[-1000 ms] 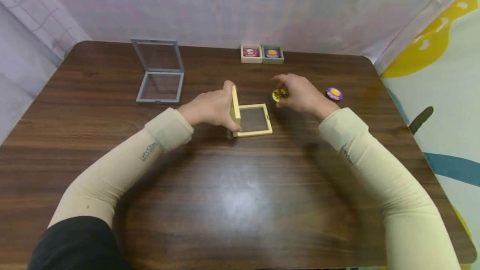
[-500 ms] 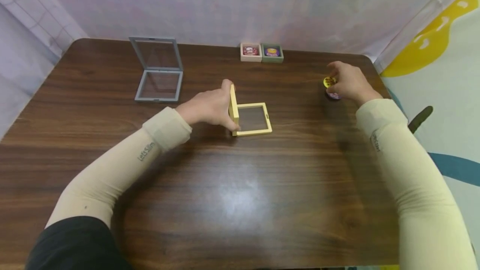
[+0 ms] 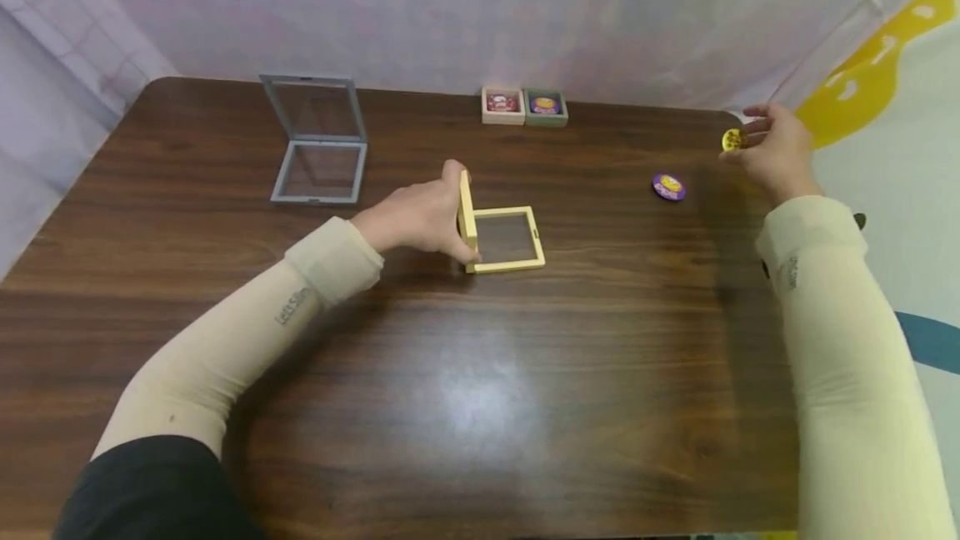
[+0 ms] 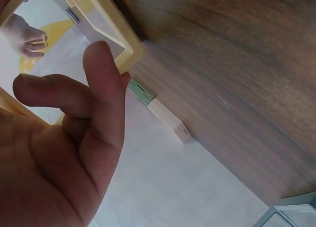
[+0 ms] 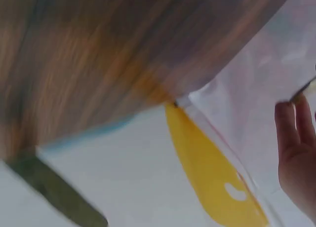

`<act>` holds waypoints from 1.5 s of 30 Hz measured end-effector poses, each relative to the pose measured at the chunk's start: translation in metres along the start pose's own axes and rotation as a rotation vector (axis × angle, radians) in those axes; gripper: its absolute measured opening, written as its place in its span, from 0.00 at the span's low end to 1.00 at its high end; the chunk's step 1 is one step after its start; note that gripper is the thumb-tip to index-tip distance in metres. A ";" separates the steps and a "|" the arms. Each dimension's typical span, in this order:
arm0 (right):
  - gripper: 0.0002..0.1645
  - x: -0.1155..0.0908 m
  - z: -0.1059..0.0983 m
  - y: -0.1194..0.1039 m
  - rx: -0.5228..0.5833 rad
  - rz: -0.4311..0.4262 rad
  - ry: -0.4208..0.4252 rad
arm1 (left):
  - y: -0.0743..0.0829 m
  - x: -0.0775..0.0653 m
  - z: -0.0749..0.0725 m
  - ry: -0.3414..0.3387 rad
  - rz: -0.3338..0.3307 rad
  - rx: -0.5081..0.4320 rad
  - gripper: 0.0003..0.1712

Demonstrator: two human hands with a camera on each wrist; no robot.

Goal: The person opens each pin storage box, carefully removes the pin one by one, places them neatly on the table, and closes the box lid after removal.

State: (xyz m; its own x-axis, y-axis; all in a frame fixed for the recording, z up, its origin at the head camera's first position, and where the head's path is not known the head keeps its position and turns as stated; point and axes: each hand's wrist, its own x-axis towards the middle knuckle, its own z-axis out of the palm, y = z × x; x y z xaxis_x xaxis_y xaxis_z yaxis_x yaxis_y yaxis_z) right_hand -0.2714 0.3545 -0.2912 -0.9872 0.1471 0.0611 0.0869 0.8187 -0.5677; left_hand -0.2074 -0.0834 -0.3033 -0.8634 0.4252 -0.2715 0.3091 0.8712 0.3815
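Between thumb and fingers, my left hand (image 3: pixel 416 215) holds the raised half of a pale yellow hinged display frame (image 3: pixel 510 267) with a clear film. Its other half lies flat on the table, pointing right. The left wrist view shows the fingers (image 4: pixel 106 89) at the frame's edge. Over by the back right corner, my right hand (image 3: pixel 783 152) pinches a round yellow badge (image 3: pixel 732 140) with a dark pattern. Only the badge's thin edge (image 5: pixel 302 90) shows at the fingertips in the right wrist view. A purple badge (image 3: pixel 668 187) lies on the table, left of that hand.
A grey display frame (image 3: pixel 318 200) stands unfolded at the back left of the wooden table (image 3: pixel 585 407). Two small boxes, one pink (image 3: pixel 502 121) and one green (image 3: pixel 546 122), each with a badge inside, sit side by side at the back edge before a white curtain.
My right hand has carried the yellow badge rightward, past the purple badge, to the back right corner. My left hand has stayed on the yellow frame.
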 end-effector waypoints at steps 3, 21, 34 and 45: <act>0.42 0.001 -0.002 -0.001 -0.045 -0.014 -0.026 | 0.000 -0.001 -0.002 0.006 0.000 -0.003 0.59; 0.18 -0.001 0.019 0.018 -0.277 -0.152 -0.180 | 0.001 0.000 -0.006 0.015 0.025 -0.004 0.60; 0.19 0.000 0.025 0.009 -0.351 -0.155 -0.267 | -0.004 -0.001 -0.006 0.005 0.001 -0.025 0.60; 0.16 -0.004 0.031 0.021 -0.324 -0.234 -0.240 | -0.005 0.000 0.001 -0.002 0.011 -0.041 0.62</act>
State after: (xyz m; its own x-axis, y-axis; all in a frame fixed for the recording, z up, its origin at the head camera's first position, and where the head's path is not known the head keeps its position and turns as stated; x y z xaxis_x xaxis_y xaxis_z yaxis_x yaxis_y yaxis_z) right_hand -0.2697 0.3538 -0.3283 -0.9849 -0.1637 -0.0566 -0.1424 0.9512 -0.2737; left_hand -0.2089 -0.0874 -0.3062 -0.8589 0.4357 -0.2690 0.3023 0.8555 0.4205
